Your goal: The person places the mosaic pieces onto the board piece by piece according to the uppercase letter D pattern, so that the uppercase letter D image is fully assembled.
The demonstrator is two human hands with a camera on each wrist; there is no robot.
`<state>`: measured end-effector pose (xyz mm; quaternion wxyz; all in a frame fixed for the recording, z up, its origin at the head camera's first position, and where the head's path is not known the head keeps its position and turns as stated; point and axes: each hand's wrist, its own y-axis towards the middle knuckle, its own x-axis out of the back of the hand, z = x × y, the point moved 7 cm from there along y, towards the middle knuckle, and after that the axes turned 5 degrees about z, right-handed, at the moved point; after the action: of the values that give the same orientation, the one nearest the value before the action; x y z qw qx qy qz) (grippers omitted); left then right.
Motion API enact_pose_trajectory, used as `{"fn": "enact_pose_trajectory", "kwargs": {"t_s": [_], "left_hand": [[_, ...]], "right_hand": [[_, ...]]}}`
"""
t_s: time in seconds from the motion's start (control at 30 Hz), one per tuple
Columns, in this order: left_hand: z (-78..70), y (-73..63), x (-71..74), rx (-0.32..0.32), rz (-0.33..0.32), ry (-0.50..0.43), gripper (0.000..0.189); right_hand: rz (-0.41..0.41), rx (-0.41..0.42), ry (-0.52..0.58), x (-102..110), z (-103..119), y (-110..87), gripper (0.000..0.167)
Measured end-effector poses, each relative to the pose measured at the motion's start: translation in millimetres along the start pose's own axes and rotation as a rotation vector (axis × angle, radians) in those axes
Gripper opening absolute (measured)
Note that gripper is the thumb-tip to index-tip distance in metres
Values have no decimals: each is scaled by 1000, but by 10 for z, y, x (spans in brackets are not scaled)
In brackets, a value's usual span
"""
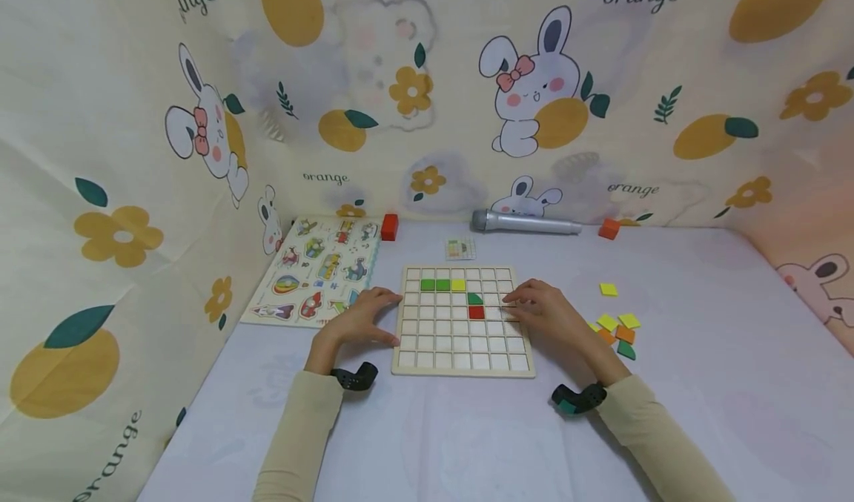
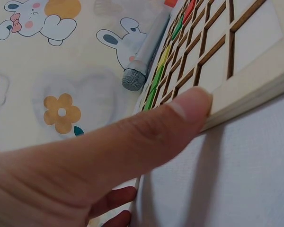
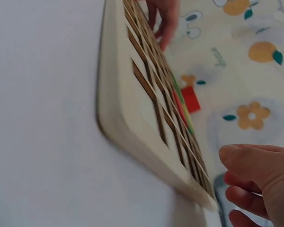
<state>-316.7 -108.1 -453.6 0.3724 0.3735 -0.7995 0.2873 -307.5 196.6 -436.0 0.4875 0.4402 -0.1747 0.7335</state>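
Wooden grid board (image 1: 463,339): square tray of small cells, flat on the bench (image 1: 700,413), middle of the bench and nearer the front edge than the back.
Tiles set in the board: two green tiles (image 1: 435,285) and one yellow tile (image 1: 458,285) in a row near its far edge; a green quarter-round tile (image 1: 474,299) directly above a red tile (image 1: 476,312).
Left hand (image 1: 360,322): laid against the board's left edge, fingers (image 1: 385,295) straight and relaxed; in the left wrist view the thumb (image 2: 180,116) presses on the frame's rim. Grips nothing.
Right hand (image 1: 543,311): rests at the board's right edge, fingers extended over the outer cells; whether they pinch a tile cannot be told.
Loose tiles (image 1: 617,328): yellow, orange and green, clustered on the bench right of the board; a single yellow square (image 1: 608,289) lies apart, farther back.
Pattern card (image 1: 460,248): just behind the board.
Vehicle peg puzzle (image 1: 320,268): left rear corner of the bench.
Silver microphone (image 1: 523,224): along the back edge, between a red block (image 1: 390,226) and an orange block (image 1: 608,228).
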Motion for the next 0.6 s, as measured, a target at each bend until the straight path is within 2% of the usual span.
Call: {"fn": "enact_pose_trajectory", "kwargs": {"t_s": [0.23, 0.37, 0.6], "left_hand": [[-23, -1, 22, -38, -10, 24, 82], [-25, -1, 21, -36, -7, 20, 82], [-18, 1, 2, -20, 0, 18, 82]], "right_hand": [[-62, 10, -45, 310, -139, -284, 20], [-104, 10, -83, 446, -214, -474, 20], [-123, -13, -147, 624, -324, -781, 21]]}}
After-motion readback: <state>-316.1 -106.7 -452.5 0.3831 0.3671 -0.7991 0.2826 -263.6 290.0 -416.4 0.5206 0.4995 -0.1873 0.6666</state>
